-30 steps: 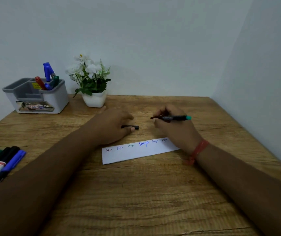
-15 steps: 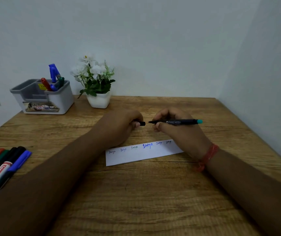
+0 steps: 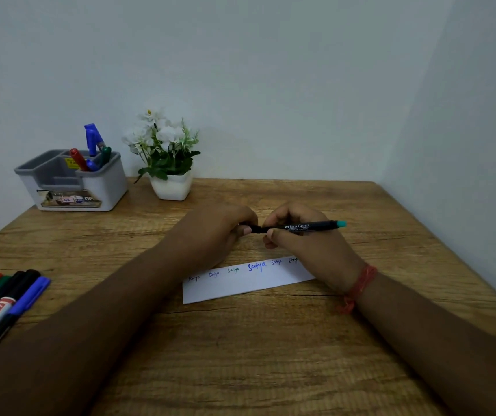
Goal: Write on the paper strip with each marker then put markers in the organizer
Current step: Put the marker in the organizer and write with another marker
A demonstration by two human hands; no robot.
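So the biggest thing here is the brown wood-grain desk [image 3: 270, 355], pushed into a corner of plain white walls. At the back left of it sits a grey-and-white plastic desk organizer [image 3: 102, 187] with a few compartments; its right rear compartment has a red marker, a green one and a couple of blue ones poking out. Just right of that is a small white pot of white flowers with green leaves [image 3: 167, 163].

Middle of the desk there's a long white paper strip [image 3: 246, 285] lying slightly slanted, with the same word written six times in a row along its top edge, one bigger and in blue. The right end of the strip is tucked under the right wrist, which has a red thread bracelet [image 3: 360, 283] on it.

Over at the left edge, a bunch of loose markers [image 3: 3, 304] lies side by side: red, green, black, blue and a white-barrelled one.

Both hands are just behind the strip, close together. The right hand [image 3: 306, 247] grips a slim black marker with a teal end [image 3: 306, 226], held level. The left hand [image 3: 219, 232] pinches the small black cap [image 3: 252, 229] right at the marker's tip; can't tell if it's fully seated.
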